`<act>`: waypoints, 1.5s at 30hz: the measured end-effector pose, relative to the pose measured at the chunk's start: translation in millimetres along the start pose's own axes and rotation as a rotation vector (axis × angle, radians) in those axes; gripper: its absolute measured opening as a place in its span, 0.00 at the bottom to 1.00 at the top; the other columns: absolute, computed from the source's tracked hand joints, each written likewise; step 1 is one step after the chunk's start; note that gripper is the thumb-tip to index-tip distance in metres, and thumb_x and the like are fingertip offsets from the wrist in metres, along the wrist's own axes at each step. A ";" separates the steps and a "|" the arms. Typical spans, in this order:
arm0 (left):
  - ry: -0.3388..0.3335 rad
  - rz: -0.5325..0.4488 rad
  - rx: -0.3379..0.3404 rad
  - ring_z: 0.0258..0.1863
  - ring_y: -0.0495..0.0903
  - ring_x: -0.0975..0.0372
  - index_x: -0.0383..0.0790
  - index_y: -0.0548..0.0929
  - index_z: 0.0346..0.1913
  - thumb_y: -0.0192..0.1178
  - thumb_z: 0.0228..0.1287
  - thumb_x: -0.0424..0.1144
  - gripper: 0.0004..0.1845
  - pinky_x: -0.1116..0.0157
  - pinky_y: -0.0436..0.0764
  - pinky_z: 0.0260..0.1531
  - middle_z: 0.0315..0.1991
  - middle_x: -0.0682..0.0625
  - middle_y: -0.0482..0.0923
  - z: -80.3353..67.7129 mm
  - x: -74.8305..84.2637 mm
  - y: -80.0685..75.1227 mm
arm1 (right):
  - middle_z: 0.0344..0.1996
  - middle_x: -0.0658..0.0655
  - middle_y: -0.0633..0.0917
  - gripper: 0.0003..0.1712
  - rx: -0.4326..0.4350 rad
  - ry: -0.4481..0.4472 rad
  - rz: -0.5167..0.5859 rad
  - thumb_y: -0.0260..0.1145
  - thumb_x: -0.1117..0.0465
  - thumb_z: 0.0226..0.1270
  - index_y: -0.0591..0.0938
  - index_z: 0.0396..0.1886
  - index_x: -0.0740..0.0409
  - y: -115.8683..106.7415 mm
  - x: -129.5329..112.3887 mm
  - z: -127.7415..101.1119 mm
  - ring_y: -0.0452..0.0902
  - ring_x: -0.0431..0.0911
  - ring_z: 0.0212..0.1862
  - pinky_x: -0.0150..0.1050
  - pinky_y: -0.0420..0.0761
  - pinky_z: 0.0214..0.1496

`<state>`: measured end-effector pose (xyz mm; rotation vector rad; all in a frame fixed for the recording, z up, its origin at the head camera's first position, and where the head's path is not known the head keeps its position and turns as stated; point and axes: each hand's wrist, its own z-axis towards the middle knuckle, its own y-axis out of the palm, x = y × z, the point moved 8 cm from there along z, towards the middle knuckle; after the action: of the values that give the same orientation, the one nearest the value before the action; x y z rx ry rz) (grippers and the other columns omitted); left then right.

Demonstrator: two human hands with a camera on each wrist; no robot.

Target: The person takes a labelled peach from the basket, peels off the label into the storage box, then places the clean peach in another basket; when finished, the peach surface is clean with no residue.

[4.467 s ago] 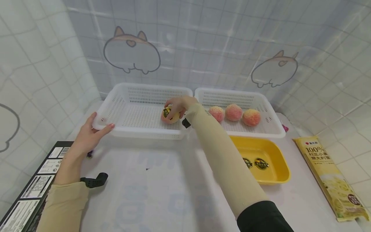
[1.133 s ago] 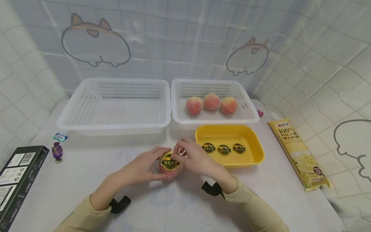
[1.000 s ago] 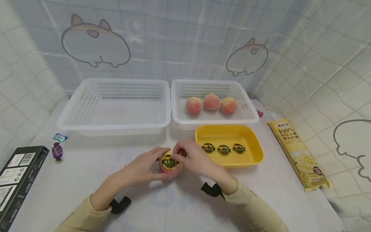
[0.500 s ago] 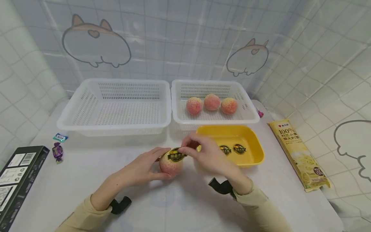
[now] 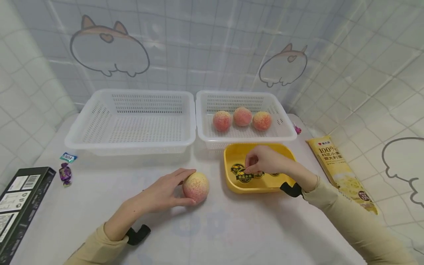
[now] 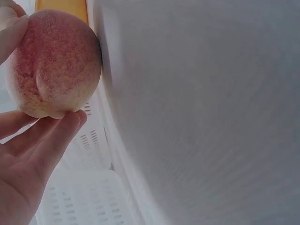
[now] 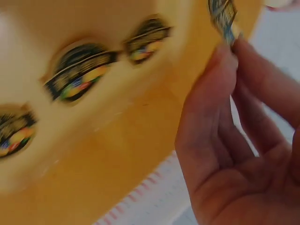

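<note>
— What do the wrist views add?
— My left hand [image 5: 162, 193] cups the peach [image 5: 196, 187] mid-tabletop, fingers curled beneath it. My right hand [image 5: 265, 161] pinches a sticker [image 7: 224, 17] by its edge over the yellow tray [image 5: 232, 184].
— And around?
— White tabletop, two white baskets [image 5: 132, 141] along the far edge, tiled walls.

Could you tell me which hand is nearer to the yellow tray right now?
Right. The right hand is over the yellow tray, pinching a sticker; the left hand holds a peach beside it.
</note>
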<state>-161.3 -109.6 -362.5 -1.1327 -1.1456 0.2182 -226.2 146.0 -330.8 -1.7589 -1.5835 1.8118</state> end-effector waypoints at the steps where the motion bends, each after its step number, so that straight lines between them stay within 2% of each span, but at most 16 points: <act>1: 0.001 -0.001 -0.001 0.58 0.79 0.56 0.43 0.67 0.73 0.70 0.56 0.61 0.46 0.53 0.80 0.58 0.66 0.53 0.71 -0.3 -0.1 -0.1 | 0.21 0.51 0.83 0.06 -0.044 0.018 -0.004 0.74 0.62 0.62 0.85 0.29 0.57 2.5 2.1 2.3 0.79 0.48 0.25 0.38 0.81 0.31; 6: 0.012 0.012 -0.001 0.59 0.79 0.57 0.42 0.67 0.73 0.70 0.57 0.61 0.46 0.54 0.80 0.58 0.67 0.52 0.71 -1.1 -0.3 0.1 | 0.21 0.53 0.86 0.05 -0.216 0.104 0.021 0.74 0.64 0.61 0.86 0.28 0.61 16.0 12.3 15.7 0.82 0.45 0.23 0.45 0.87 0.34; 9: 0.016 0.016 -0.003 0.59 0.78 0.58 0.43 0.66 0.73 0.69 0.57 0.62 0.46 0.54 0.79 0.58 0.67 0.51 0.71 -0.9 0.3 0.9 | 0.23 0.54 0.87 0.05 -0.281 0.164 0.014 0.75 0.65 0.59 0.86 0.28 0.61 23.9 19.8 22.9 0.83 0.44 0.23 0.42 0.87 0.33; 13: 0.011 0.012 -0.008 0.60 0.78 0.57 0.43 0.66 0.74 0.70 0.56 0.62 0.47 0.53 0.79 0.59 0.67 0.51 0.71 -0.9 0.3 1.9 | 0.25 0.55 0.87 0.04 -0.352 0.230 -0.008 0.75 0.66 0.59 0.86 0.29 0.61 33.2 27.9 30.6 0.84 0.43 0.24 0.38 0.87 0.33; 20: 0.022 0.008 -0.015 0.59 0.78 0.57 0.43 0.66 0.74 0.70 0.56 0.60 0.47 0.53 0.79 0.58 0.67 0.51 0.71 -1.0 2.6 1.7 | 0.22 0.57 0.88 0.04 -0.447 0.269 -0.033 0.75 0.67 0.58 0.87 0.29 0.63 42.1 34.6 37.9 0.85 0.43 0.22 0.37 0.87 0.33; 28: 0.022 0.018 -0.015 0.60 0.78 0.57 0.43 0.65 0.74 0.70 0.56 0.61 0.47 0.53 0.79 0.59 0.68 0.51 0.71 -0.9 3.5 0.9 | 0.23 0.60 0.88 0.05 -0.471 0.282 -0.066 0.75 0.67 0.58 0.87 0.30 0.64 44.7 31.8 39.8 0.88 0.47 0.25 0.38 0.87 0.34; 33: 0.013 0.025 -0.015 0.61 0.77 0.56 0.43 0.65 0.74 0.70 0.57 0.60 0.47 0.52 0.78 0.60 0.68 0.50 0.70 -0.9 3.8 0.4 | 0.22 0.62 0.88 0.06 -0.451 0.282 -0.112 0.75 0.66 0.58 0.86 0.27 0.65 44.8 30.4 40.2 0.88 0.50 0.26 0.38 0.87 0.32; 40: 0.001 0.029 -0.017 0.61 0.77 0.55 0.42 0.65 0.74 0.71 0.57 0.58 0.47 0.51 0.77 0.60 0.68 0.49 0.70 -2.0 4.5 -0.1 | 0.19 0.61 0.88 0.11 -0.418 0.264 -0.143 0.77 0.63 0.58 0.84 0.23 0.65 46.3 27.2 40.3 0.87 0.49 0.22 0.38 0.86 0.27; 45: -0.010 0.033 -0.019 0.63 0.76 0.54 0.42 0.65 0.74 0.71 0.57 0.58 0.47 0.50 0.76 0.61 0.69 0.49 0.70 -2.9 4.6 -0.3 | 0.18 0.61 0.87 0.13 -0.383 0.247 -0.159 0.77 0.64 0.57 0.80 0.23 0.65 46.5 22.0 39.9 0.85 0.49 0.20 0.39 0.86 0.26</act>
<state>-157.1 -108.5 -359.3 -1.1690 -1.1401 0.2394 -240.1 120.2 -388.9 -1.8526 -1.9918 1.2261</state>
